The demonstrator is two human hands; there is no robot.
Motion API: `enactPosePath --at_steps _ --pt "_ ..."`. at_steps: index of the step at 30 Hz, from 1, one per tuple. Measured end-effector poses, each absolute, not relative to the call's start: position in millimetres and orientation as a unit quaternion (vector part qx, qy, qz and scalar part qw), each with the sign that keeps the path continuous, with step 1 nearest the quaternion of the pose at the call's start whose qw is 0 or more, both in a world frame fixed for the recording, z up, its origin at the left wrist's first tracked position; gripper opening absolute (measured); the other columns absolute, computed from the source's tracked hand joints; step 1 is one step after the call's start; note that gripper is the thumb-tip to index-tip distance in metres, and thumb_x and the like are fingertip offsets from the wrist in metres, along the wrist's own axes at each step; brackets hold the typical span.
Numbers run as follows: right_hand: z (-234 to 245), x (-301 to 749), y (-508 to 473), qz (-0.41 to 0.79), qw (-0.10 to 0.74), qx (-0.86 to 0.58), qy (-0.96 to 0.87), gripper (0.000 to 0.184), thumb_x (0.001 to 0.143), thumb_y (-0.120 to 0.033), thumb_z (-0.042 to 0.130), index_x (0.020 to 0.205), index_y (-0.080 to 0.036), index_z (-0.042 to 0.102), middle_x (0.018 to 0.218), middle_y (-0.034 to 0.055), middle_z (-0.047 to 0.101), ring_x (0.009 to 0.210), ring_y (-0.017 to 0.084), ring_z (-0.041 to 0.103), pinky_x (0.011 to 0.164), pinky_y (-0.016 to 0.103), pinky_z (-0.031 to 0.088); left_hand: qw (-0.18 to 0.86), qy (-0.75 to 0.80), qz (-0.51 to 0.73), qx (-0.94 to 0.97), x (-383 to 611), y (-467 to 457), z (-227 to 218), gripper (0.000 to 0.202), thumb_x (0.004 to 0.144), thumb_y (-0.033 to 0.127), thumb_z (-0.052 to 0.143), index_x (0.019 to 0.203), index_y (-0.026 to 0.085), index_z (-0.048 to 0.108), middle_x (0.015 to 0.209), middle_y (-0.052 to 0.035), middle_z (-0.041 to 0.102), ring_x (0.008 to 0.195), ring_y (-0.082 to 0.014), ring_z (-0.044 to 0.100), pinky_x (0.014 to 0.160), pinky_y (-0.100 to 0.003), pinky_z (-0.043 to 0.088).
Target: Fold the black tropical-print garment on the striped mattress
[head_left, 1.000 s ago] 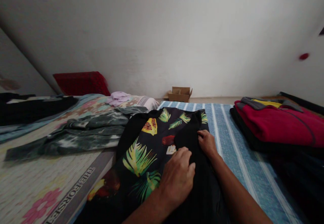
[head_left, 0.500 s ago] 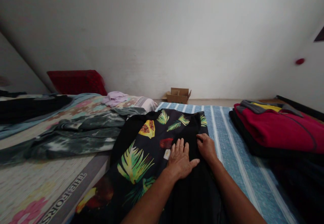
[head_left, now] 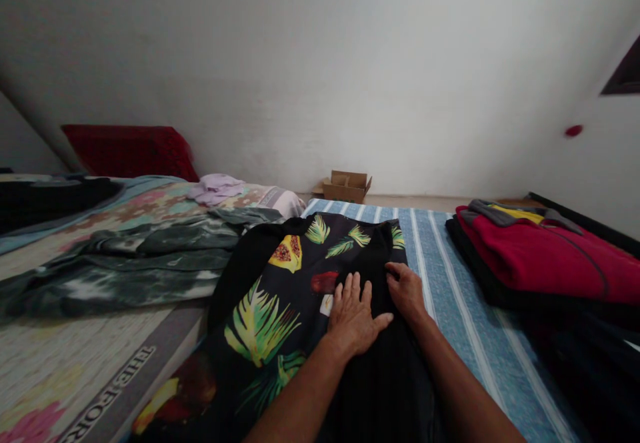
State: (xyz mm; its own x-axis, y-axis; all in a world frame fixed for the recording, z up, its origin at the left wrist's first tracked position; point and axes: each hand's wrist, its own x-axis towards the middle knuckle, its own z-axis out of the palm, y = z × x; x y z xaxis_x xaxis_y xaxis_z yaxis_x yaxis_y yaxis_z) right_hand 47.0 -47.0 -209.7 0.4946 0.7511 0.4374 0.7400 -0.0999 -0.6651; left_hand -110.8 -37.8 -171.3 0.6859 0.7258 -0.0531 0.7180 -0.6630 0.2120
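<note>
A black shirt [head_left: 305, 309] with printed palm leaves and papaya halves lies face up before me, its plain black left-side sleeve spread beside the print. My left hand [head_left: 356, 317] rests flat on it, fingers stretched and thumb out, over the plain black sleeve folded across the front. Close to its right, my right hand [head_left: 406, 291] has its fingers curled and pinched at the outer edge of that folded sleeve. The fingertips are partly hidden against the black cloth. A small white patch [head_left: 327, 305] shows just left of my left hand.
Under the shirt is a blue-and-white striped sheet [head_left: 463, 303]. At right sits a folded pile with a red fleece jacket [head_left: 540, 256]. Tie-dyed grey-green clothing [head_left: 155, 256], a lilac cloth [head_left: 217, 189] and a red box-like object [head_left: 133, 151] lie left. A cardboard box [head_left: 347, 186] stands by the wall.
My view has turned slightly, so most things sit a little further left. Both hands keep nearly the same place on the shirt, the left flat and the right pinching.
</note>
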Motion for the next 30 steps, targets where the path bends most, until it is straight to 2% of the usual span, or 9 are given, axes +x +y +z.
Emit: enactPosePath --at_steps 8,19,30 --pt "-210 47 -48 0.011 0.438 -0.743 -0.506 0.029 0.078 -0.019 0.045 0.096 -0.019 0.067 0.094 0.0046 0.068 0.087 0.018 0.062 0.081 0.030 0.047 0.110 0.390 0.030 0.914 -111 -37 -174 0.082 0.082 0.068 0.026 0.142 0.012 0.027 0.152 -0.0154 0.014 0.140 -0.0308 0.006 0.111 -0.050 0.011" --pt "-209 49 -47 -0.004 0.388 -0.763 -0.516 0.029 0.079 -0.015 0.046 0.096 -0.018 0.069 0.087 0.0052 0.065 0.082 0.017 0.061 0.076 0.027 0.044 0.093 0.389 0.040 0.916 -110 -36 -177 0.082 0.082 0.068 0.027 0.141 0.012 0.030 0.151 -0.0162 0.015 0.140 -0.0294 0.007 0.111 -0.049 0.011" --pt "-208 50 -48 -0.009 0.381 -0.768 -0.515 0.029 0.080 -0.016 0.046 0.096 -0.018 0.070 0.088 0.0051 0.066 0.082 0.017 0.061 0.075 0.026 0.044 0.107 0.399 0.013 0.911 -110 -38 -167 0.080 0.082 0.066 0.030 0.141 0.012 0.029 0.151 -0.0157 0.016 0.140 -0.0290 0.008 0.110 -0.048 0.011"
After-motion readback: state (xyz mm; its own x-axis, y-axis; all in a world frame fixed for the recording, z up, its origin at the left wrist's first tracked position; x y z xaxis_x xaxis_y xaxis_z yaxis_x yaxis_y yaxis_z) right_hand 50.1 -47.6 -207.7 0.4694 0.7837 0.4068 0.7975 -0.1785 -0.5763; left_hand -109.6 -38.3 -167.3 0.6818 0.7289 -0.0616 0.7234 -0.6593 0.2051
